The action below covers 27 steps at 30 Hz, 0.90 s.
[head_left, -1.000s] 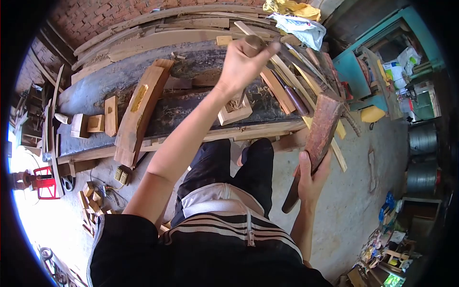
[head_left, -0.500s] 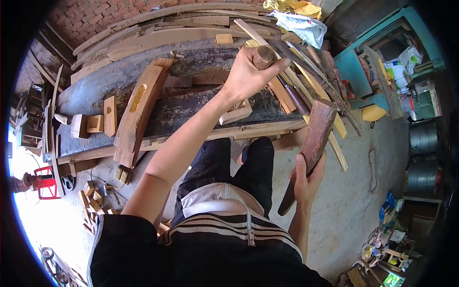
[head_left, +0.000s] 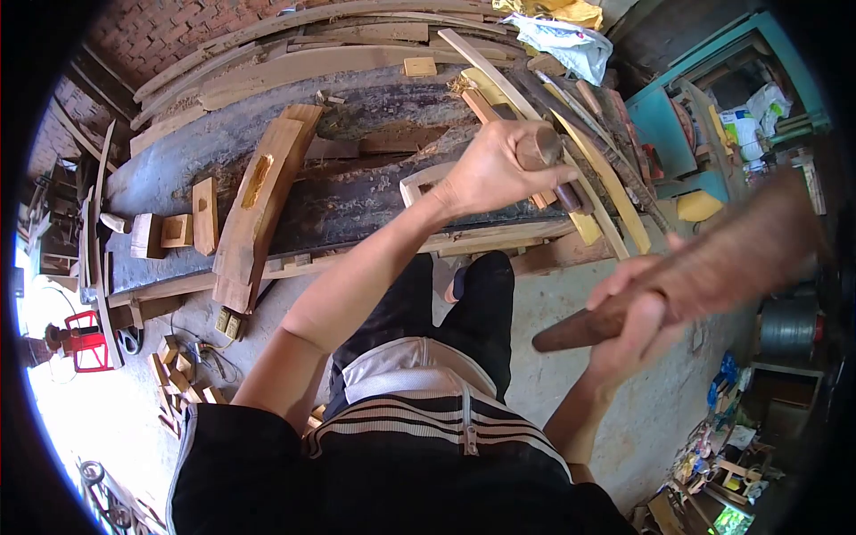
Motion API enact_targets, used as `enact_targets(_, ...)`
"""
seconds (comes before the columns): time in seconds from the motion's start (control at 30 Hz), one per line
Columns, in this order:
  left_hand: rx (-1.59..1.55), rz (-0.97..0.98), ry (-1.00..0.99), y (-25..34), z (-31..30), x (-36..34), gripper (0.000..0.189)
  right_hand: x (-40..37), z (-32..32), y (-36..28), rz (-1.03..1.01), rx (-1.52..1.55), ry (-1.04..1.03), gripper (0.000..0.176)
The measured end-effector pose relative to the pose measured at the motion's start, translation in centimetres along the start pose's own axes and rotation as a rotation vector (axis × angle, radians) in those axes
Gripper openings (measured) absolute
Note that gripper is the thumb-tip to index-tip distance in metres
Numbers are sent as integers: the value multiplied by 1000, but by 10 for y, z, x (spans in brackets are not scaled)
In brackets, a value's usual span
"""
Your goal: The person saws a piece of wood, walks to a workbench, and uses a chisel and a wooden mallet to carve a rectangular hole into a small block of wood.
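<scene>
My left hand (head_left: 499,169) is wrapped round a chisel (head_left: 538,148) over the right part of the bench. Its thick round wooden butt shows; its blade is hidden below the fist. In my right hand (head_left: 637,325) is a wooden mallet (head_left: 740,254), raised off to the right and smeared by motion. Its narrow handle end (head_left: 575,333) points left. A pale wood piece (head_left: 417,183) lies partly hidden behind my left wrist. Left of it a long curved timber (head_left: 267,201) with a rough slot cut in it rests across the bench.
Mortised small blocks (head_left: 206,217) stand on the dark slab bench (head_left: 357,201). Long strips (head_left: 597,169) and dark-handled tools (head_left: 571,196) lie at its right. Offcuts (head_left: 174,361) and a red stool (head_left: 87,341) are on the floor at left. Metal drums (head_left: 789,325) stand at right.
The mallet has swung from upright out to the right, its head now farther from the bench. My left hand has shifted right and nearer my body with the chisel.
</scene>
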<state>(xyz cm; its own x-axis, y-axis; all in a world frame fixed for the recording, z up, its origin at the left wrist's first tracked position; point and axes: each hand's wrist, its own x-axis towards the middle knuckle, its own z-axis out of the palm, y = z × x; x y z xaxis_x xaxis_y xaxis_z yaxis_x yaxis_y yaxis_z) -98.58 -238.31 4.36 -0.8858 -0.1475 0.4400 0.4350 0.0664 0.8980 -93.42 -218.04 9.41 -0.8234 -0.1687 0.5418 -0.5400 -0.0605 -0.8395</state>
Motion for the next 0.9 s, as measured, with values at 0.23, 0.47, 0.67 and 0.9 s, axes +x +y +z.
enact_targets(0.23, 42, 164, -6, -1, 17, -18, 16, 9, 10, -1, -12, -576, -281, 46)
enact_targets(0.47, 97, 148, -60, -15, 26, -19, 19, -12, -10, 2, -37, -409, -267, 40)
enact_targets(0.67, 209, 126, -88, -8, 22, -23, 19, -26, -8, -8, 144, -215, -38, 49)
enact_targets(0.9, 132, 122, -59, 1, 20, -25, 19, -22, -2, 10, 151, -511, -248, 58)
